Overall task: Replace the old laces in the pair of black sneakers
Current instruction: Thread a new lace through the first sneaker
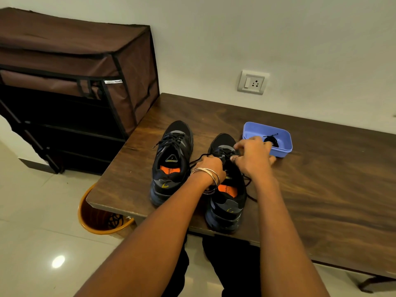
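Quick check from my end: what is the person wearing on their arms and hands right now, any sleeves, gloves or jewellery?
Both forearms are bare, with no sleeves in view and no gloves on either hand. The left hand has several thin silver-coloured bangles stacked at the wrist. The right hand shows no wristwear; I cannot tell about rings.

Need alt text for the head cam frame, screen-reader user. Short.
Both hands work the black lace of the right-hand black sneaker on a dark wooden table: left hand grips lace, right hand pinches at the eyelets. The other sneaker sits laced alongside; a blue tub holding a coiled black lace stands behind.
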Tool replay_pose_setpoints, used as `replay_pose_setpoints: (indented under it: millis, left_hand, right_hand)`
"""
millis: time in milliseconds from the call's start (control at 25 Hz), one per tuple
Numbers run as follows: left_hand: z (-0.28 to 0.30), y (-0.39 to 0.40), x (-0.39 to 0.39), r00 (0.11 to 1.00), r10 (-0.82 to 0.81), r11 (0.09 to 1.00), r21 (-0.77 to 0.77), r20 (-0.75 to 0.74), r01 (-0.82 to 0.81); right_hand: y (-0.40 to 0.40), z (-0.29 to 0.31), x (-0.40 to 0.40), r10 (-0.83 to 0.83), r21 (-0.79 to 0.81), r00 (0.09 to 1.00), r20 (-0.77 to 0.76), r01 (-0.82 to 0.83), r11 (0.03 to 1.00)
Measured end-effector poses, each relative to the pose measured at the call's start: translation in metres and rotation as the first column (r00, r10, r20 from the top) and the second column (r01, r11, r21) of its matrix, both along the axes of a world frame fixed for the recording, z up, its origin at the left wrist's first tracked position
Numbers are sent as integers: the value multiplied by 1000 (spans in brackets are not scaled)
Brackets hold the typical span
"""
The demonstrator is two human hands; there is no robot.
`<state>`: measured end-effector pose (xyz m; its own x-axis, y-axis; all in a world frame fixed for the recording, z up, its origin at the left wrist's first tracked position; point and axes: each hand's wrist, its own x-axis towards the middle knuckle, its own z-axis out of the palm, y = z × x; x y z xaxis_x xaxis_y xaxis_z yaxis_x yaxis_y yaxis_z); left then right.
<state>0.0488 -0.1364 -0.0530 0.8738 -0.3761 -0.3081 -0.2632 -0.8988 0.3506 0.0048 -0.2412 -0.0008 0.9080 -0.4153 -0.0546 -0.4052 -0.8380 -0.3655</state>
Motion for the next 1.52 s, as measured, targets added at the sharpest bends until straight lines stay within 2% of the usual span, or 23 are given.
replay_pose_setpoints:
  millis: [80, 120, 200, 280, 440, 480, 560, 600, 640, 760, 800, 840, 920, 1000, 1080, 1120, 1200, 1280, 1400, 1520]
  left_hand:
    - [2, 1, 0, 1000, -14, 1000, -1, -2, 14]
    - [2, 1, 1, 1000, -17, 1000, -4, -5, 17]
    - [3, 2, 0, 1000, -5, 1000, -13, -19, 5]
    - [4, 2, -1, 1000, -5, 1000, -25, -20, 5]
    - [8, 3, -4, 1000, -15, 1000, -11, -15, 14]
    - [9, 3, -5, 1000, -13, 1000, -13, -13, 13]
    - [13, 5, -7, 1000, -27, 1000, -9, 1, 27]
    - [15, 5, -8, 999, -42, 999, -3, 9, 42]
    - [17, 6, -9, 998, -55, 998, -4, 9, 55]
    - [28, 12, -6, 990, -43, 996, -77, -132, 33]
    - [32, 15, -6, 982, -17, 993, -117, -188, -5]
    - [36, 18, -4, 983, 27, 986, -154, -181, -55]
    - [42, 21, -1, 980, 197, 954, -233, 22, -186]
    - [44, 17, 1, 918, 330, 906, -348, 222, -241]
    - [40, 10, 6, 931, 284, 870, -469, 228, -151]
    - [38, 6, 7, 952, 217, 874, -478, 216, -91]
    - [31, -2, 9, 974, 80, 926, -379, 214, 7]
    - [23, -9, 12, 971, 45, 960, -278, 236, 23]
    - [18, -19, 11, 958, 88, 979, -199, 271, -34]
    - [11, -30, 4, 915, 49, 998, -66, 401, -24]
  right_hand:
    - [12, -3, 4, 137, -55, 985, -107, -143, 988]
    - [17, -8, 7, 160, -88, 981, -112, -171, 981]
    - [18, -16, 11, 142, -117, 989, -32, -145, 983]
    - [16, -18, 13, 80, -78, 995, 60, -76, 994]
    - [7, -22, 17, -176, 211, 980, 91, 154, 965]
    - [4, -23, 17, -258, 326, 961, 99, 214, 921]
    - [-3, -17, 15, -459, 613, 880, 119, 298, 732]
    - [-10, -15, 11, -536, 687, 835, 124, 317, 653]
    - [-18, -13, 7, -574, 673, 806, 142, 347, 653]
    - [-34, -5, -9, -530, 383, 812, 243, 422, 822]
    - [-36, -3, -13, -501, 360, 823, 268, 397, 845]
    - [-38, -2, -13, -462, 371, 838, 291, 346, 862]
    - [-36, -2, -12, -306, 426, 921, 243, 182, 886]
    - [-26, -2, -12, -112, 475, 988, 110, 47, 879]
    - [-16, -3, -9, 39, 412, 999, -1, -35, 910]
    - [-12, -6, -6, 91, 342, 994, -58, -66, 937]
    - [-6, -13, -2, 106, 166, 986, -127, -84, 983]
    - [-7, -16, 0, 45, 64, 994, -96, -39, 997]
    - [-13, -17, -1, -25, 116, 999, -31, 28, 993]
    - [-19, -19, -2, -49, 180, 999, -9, 50, 982]
